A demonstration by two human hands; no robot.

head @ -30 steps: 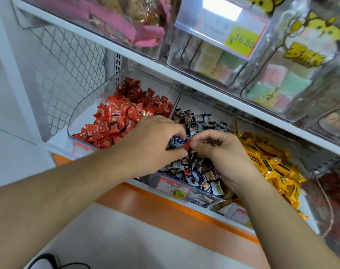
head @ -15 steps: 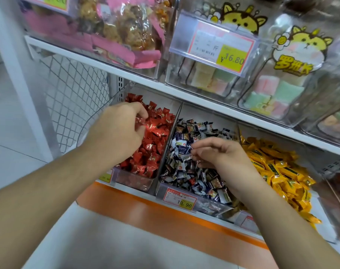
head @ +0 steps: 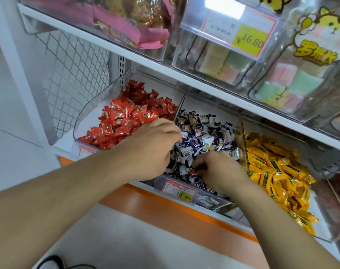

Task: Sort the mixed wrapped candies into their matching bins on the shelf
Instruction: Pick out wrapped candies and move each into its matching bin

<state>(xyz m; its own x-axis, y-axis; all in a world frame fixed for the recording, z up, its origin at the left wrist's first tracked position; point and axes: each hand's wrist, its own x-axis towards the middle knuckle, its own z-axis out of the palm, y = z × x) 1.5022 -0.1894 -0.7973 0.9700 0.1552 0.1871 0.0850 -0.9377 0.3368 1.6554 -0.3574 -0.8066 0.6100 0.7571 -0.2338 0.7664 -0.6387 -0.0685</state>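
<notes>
I see the white shelf (head: 210, 88) running above and beyond both hands, with clear tubs of pink and pastel packs on its upper level. Below it, three clear bins sit side by side. The middle bin (head: 192, 188), heaped with purple-and-white candies (head: 204, 136), lies directly under both hands. The red-candy bin (head: 81, 123), piled with red candies (head: 130, 117), sits just to the left of the left hand. The yellow-candy bin (head: 243, 133), full of yellow candies (head: 277, 171), sits just to the right of the right hand. An orange strip edges the shelf front beneath the wrists, and a yellow price tag (head: 179, 191) marked 18.90 hangs on the middle bin between the two forearms. Left hand (head: 151, 150): fingers curled down into the purple-and-white heap near the divider; I cannot tell whether it grips anything. Right hand (head: 221, 171): fingers curled, pinching a single red candy (head: 192, 171) at the fingertips, low in the front of the middle bin, just right of the left hand's knuckles.
</notes>
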